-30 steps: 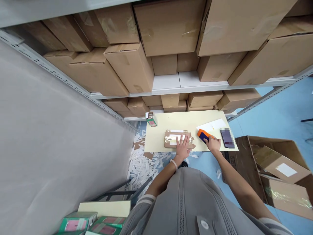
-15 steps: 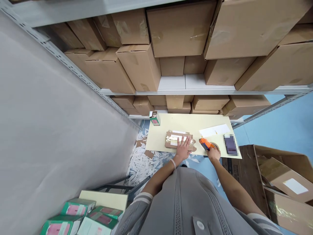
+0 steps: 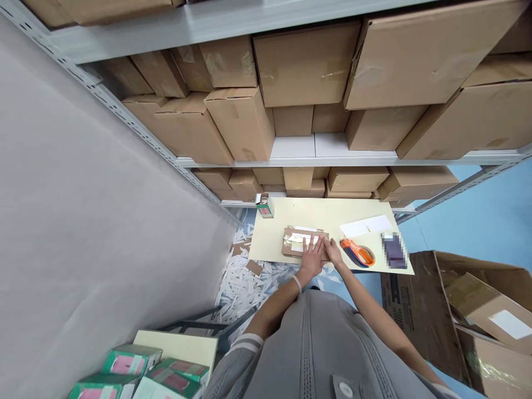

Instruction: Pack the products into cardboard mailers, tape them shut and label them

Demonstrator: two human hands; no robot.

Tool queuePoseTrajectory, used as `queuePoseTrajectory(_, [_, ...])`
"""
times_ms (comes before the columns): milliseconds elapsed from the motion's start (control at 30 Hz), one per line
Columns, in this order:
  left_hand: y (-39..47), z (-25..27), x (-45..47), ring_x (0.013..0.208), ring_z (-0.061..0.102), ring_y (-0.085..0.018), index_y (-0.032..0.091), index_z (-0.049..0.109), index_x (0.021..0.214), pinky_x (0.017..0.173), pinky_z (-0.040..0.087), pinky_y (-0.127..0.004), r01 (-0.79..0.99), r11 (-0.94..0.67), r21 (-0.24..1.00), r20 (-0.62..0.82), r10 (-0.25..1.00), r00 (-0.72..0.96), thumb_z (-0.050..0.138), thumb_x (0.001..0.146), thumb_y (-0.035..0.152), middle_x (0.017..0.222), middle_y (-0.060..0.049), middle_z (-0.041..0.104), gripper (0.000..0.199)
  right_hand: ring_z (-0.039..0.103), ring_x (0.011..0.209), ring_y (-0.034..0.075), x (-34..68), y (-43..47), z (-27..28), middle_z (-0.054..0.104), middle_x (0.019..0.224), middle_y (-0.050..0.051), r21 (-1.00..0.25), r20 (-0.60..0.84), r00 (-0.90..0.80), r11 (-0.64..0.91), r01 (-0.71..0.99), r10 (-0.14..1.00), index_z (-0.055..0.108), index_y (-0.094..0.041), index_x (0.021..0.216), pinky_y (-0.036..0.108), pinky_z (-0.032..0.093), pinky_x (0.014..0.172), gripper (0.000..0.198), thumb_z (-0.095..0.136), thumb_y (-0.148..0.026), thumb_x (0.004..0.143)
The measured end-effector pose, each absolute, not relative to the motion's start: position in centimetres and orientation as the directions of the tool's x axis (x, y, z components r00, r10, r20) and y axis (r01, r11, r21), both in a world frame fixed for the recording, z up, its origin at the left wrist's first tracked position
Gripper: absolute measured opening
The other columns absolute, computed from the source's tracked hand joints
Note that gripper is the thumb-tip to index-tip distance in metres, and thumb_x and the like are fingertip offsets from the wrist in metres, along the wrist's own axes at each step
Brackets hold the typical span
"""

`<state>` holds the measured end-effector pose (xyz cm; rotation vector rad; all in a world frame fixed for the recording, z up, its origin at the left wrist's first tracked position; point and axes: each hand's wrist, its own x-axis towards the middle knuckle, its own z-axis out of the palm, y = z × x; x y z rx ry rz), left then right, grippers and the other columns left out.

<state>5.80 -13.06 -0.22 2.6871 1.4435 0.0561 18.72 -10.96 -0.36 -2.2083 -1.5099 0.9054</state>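
A small brown cardboard box (image 3: 293,247) with shiny clear tape and a white label on top lies on the pale yellow tabletop (image 3: 270,238). My left hand (image 3: 312,257) rests flat across its right half, fingers spread. At the box's right end, my right hand (image 3: 333,252) has its fingers drawn together against the end flaps, which it mostly hides. Just right of that hand, an orange and blue tape dispenser (image 3: 358,254) lies on the table, touched by neither hand.
White paper sheets (image 3: 366,226) and a blurred dark item (image 3: 394,250) lie at the right. A small green-and-white box (image 3: 265,205) stands at the back left. Shelves of cartons (image 3: 307,66) rise behind. A large open carton (image 3: 419,299) stands right; paper shreds (image 3: 236,282) cover the floor.
My right hand has let go of the tape dispenser, now lying on the table, and moved left to the box's end. My left hand has stayed on the box.
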Motion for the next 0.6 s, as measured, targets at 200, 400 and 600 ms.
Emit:
queuePoseTrajectory(200, [-12.9, -0.4, 5.7, 0.153, 0.001, -0.033, 0.019, 0.010, 0.159, 0.122, 0.002, -0.063, 0.839, -0.530, 0.128, -0.028, 0.843, 0.537, 0.044, 0.092, 0.053, 0.166, -0.004, 0.006, 0.083, 0.067, 0.106, 0.027, 17.8, -10.3, -1.3, 0.070, 0.116, 0.020, -0.769, -0.335, 0.241, -0.412, 0.489, 0.911, 0.065, -0.012, 0.112, 0.032, 0.050, 0.090, 0.078, 0.013, -0.066, 0.092])
queuePoseTrajectory(400, [-12.1, -0.1, 4.7, 0.153, 0.004, -0.031, 0.016, 0.008, 0.159, 0.123, 0.009, -0.057, 0.826, -0.494, 0.271, -0.080, 0.844, 0.531, 0.035, 0.093, 0.059, 0.166, -0.008, 0.009, 0.084, 0.067, 0.106, 0.032, 18.1, -10.7, -2.3, 0.070, 0.114, 0.025, -0.831, -0.329, 0.265, -0.411, 0.375, 0.906, 0.065, -0.008, 0.107, 0.037, 0.050, 0.093, 0.097, 0.008, -0.082, 0.081])
queuePoseTrajectory(600, [-8.7, 0.6, -1.1, 0.152, -0.006, -0.032, 0.011, 0.006, 0.158, 0.124, 0.004, -0.054, 0.857, 0.144, 0.495, -0.143, 0.986, -0.083, 0.030, 0.095, 0.054, 0.166, -0.014, 0.005, 0.080, 0.066, 0.108, 0.034, 18.3, -10.6, -3.4, 0.071, 0.111, 0.023, -0.851, -0.330, 0.317, -0.425, 0.307, 0.889, 0.067, -0.012, 0.101, 0.041, 0.049, 0.095, 0.097, 0.019, -0.091, 0.072])
